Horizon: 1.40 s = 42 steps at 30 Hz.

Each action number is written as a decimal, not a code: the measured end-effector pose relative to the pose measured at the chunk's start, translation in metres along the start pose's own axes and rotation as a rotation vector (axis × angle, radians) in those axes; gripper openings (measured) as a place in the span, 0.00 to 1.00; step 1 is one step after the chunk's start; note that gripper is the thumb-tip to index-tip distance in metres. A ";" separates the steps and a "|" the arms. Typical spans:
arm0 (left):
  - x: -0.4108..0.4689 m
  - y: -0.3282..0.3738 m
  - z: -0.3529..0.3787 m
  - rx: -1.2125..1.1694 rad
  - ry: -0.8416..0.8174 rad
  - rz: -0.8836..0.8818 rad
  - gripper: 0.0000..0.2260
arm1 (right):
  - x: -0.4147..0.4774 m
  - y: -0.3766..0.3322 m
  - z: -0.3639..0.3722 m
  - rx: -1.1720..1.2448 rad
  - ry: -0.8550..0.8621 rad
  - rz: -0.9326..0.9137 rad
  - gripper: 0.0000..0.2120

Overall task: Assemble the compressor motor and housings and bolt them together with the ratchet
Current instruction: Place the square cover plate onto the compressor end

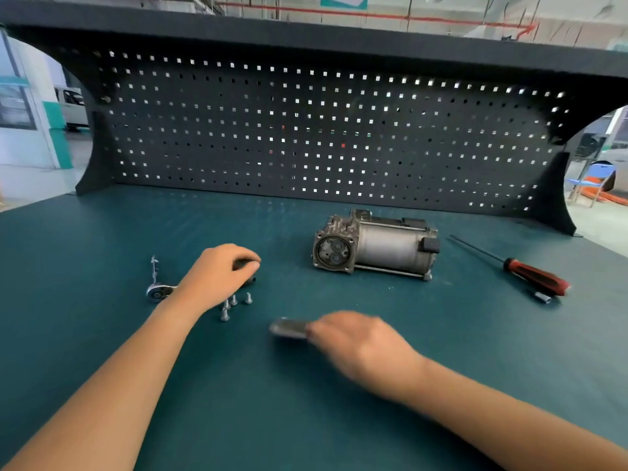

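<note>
**Assembly barely begun — bolts loose, ratchet idle**

The motor (373, 248) lies on its side toward the back of the worktop (102, 334), its round open end facing the person and nothing yet fitted over it. Four bolts (234, 302) stand loose just beside the left hand (221, 273), and the ratchet (158, 290) lies flat behind that wrist, its head showing. None of the bolting looks done.

The left grip is curled down over a small dark part (249, 280) resting on the worktop; what that part is cannot be told. The right hand (353, 338) is blurred with motion, its grip apparently closed on a flat grey part (289, 328) that pokes out past the fingertips — possibly a housing cover, though the blur hides its shape.

Well apart on the right lie a red-handled screwdriver (533, 277) and a small socket (543, 297), both untouched.

Still to come, by my reading: seating the housings on the motor, starting all four bolts, then tightening with the ratchet.
</note>
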<state>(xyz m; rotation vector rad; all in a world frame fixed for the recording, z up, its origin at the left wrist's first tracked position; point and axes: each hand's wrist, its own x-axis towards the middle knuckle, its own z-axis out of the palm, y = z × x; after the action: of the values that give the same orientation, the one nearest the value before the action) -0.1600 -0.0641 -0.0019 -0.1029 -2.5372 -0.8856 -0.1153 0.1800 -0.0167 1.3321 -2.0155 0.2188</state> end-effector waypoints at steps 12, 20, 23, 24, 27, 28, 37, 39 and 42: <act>-0.004 0.046 0.038 -0.134 -0.077 0.041 0.09 | 0.032 0.064 0.025 0.370 0.166 0.626 0.13; 0.015 0.049 0.051 -0.331 -0.071 -0.110 0.07 | 0.025 0.087 0.033 -0.307 -0.109 0.180 0.42; 0.018 0.055 0.049 -0.255 0.088 -0.092 0.07 | 0.030 0.098 0.038 -0.368 -0.086 0.232 0.43; 0.017 0.054 0.041 -0.189 0.148 -0.072 0.08 | 0.032 0.102 0.040 -0.389 -0.071 0.266 0.42; 0.006 0.038 0.010 0.033 0.193 -0.070 0.08 | 0.032 0.110 0.047 -0.439 -0.077 0.317 0.40; 0.000 0.031 0.000 0.079 0.148 -0.105 0.06 | 0.032 0.112 0.050 -0.440 -0.104 0.341 0.39; 0.011 0.043 0.022 0.028 0.096 -0.081 0.13 | 0.026 0.128 0.073 -0.194 -0.217 0.485 0.35; 0.032 0.053 0.046 -0.014 0.033 -0.074 0.18 | 0.026 0.126 0.069 -0.200 -0.181 0.473 0.34; 0.061 0.063 0.078 -0.105 -0.057 -0.178 0.24 | 0.025 0.126 0.067 -0.224 -0.038 0.450 0.29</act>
<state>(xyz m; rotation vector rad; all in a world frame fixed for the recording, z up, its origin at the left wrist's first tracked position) -0.2318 0.0283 0.0065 0.0675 -2.5827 -1.0990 -0.2599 0.1861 -0.0220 0.7407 -2.2758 0.1637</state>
